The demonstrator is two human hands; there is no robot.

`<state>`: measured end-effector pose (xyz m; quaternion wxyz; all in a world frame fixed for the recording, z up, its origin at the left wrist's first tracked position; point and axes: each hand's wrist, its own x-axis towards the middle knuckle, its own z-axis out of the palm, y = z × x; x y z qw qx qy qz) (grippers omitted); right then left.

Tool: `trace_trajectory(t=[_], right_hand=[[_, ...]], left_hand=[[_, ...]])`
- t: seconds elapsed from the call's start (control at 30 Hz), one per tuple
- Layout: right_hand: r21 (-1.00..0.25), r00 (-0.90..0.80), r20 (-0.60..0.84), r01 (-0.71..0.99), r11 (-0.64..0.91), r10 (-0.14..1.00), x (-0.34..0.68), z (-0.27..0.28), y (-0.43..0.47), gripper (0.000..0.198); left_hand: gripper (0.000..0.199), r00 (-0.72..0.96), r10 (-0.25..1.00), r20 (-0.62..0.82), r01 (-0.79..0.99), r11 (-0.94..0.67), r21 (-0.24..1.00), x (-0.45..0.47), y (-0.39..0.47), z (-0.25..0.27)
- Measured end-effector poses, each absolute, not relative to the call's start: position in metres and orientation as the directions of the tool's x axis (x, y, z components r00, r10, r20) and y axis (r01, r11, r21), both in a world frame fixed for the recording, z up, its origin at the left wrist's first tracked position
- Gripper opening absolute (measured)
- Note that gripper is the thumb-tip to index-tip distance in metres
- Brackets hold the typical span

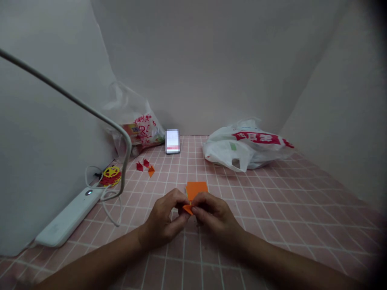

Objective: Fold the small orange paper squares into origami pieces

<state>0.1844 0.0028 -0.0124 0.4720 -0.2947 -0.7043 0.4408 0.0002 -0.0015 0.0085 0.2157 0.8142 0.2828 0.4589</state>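
Observation:
Between my two hands is a small folded piece of orange paper point(188, 208), its edges pinched from both sides. My left hand point(165, 215) grips its left part between thumb and fingers. My right hand point(215, 213) pinches the right part, and its fingers hide much of the fold. Just beyond my fingertips a square stack of orange paper point(197, 190) lies on the pink checked tabletop point(181, 257). Farther off to the left are small folded pieces: one orange folded piece point(151, 171) and two red folded pieces point(139, 166).
A phone point(172, 141) with a lit screen leans at the back. Plastic bags stand either side of it, a clear bag point(145, 125) left and a white bag point(244, 145) right. At left lie a white power strip point(68, 219), yellow and red cutouts point(111, 175) and a cable point(75, 98) arching overhead.

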Motion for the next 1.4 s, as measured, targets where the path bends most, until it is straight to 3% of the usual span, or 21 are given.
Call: trace_trajectory(t=[0.1,0.23,0.33,0.57,0.67,0.77,1.03,1.17,1.4], right_hand=[[-0.952,-0.413,0.301,-0.083,0.294,0.86,0.184,-0.011,0.006,0.009],[-0.947,-0.419,0.315,-0.087,0.308,0.852,0.185,-0.009,0.007,0.016],[-0.951,-0.432,0.299,-0.065,0.301,0.851,0.185,-0.008,0.006,0.018],[-0.909,-0.339,0.376,0.043,0.413,0.863,0.184,-0.014,0.006,0.005],[-0.799,-0.328,0.533,0.107,0.591,0.78,0.184,-0.013,0.004,0.004],[-0.717,-0.347,0.6,0.165,0.677,0.721,0.184,-0.009,0.003,0.009],[-0.648,-0.338,0.646,0.23,0.726,0.684,0.184,-0.013,0.0,0.019],[-0.619,-0.371,0.639,0.272,0.737,0.674,0.185,-0.016,0.0,0.016],[-0.677,-0.361,0.606,0.234,0.698,0.709,0.183,-0.015,0.004,0.013]], left_hand=[[0.01,0.417,0.709,0.568,0.219,-0.685,0.695,0.0,0.001,0.011],[0.004,0.409,0.825,0.39,0.203,-0.499,0.843,-0.002,0.002,0.007],[0.003,0.426,0.853,0.3,0.218,-0.419,0.881,-0.003,0.003,0.003],[0.002,0.395,0.847,0.355,0.23,-0.466,0.855,0.0,0.006,0.005],[0.003,0.377,0.851,0.366,0.267,-0.479,0.836,0.001,0.006,0.003],[0.006,0.378,0.825,0.421,0.311,-0.541,0.782,0.001,0.007,0.001],[0.013,0.396,0.781,0.482,0.444,-0.623,0.644,0.001,0.004,-0.003],[0.013,0.422,0.795,0.437,0.445,-0.601,0.664,0.003,0.002,-0.005],[0.013,0.452,0.792,0.41,0.37,-0.585,0.722,0.004,0.0,0.002]])
